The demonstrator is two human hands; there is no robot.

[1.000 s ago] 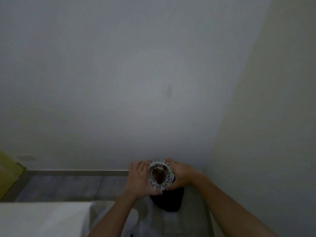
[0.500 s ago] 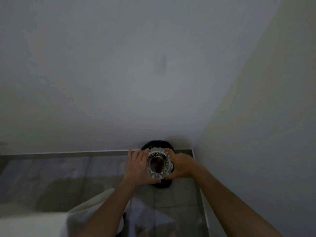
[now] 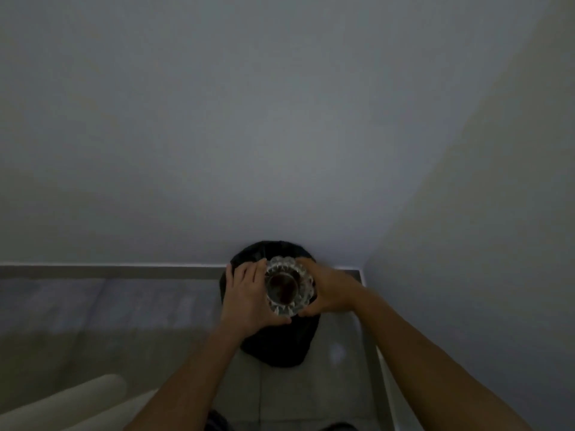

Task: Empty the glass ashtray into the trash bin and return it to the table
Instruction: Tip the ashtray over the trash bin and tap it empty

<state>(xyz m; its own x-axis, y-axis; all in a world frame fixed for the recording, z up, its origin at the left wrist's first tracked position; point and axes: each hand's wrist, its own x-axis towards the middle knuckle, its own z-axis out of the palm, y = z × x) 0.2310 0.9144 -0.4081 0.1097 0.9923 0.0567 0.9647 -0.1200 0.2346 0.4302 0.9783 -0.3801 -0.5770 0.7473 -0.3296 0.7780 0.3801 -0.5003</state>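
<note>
A round cut-glass ashtray (image 3: 287, 286) with a dark hollow centre is held between both hands. My left hand (image 3: 245, 298) grips its left side and my right hand (image 3: 326, 290) grips its right side. Directly under the ashtray stands the trash bin (image 3: 280, 343), lined with a black bag, on the floor in the corner of the room. The hands and the ashtray hide most of the bin's opening. The room is dim, so the ashtray's contents cannot be made out.
Two pale walls meet at a corner (image 3: 364, 265) just right of the bin. Grey floor tiles (image 3: 109, 306) stretch to the left. A light-coloured rounded edge of furniture (image 3: 62, 402) lies at the lower left.
The view has tilted down and moved closer to the corner. The bin has come more fully into sight under the ashtray. Both hands keep the same grip.
</note>
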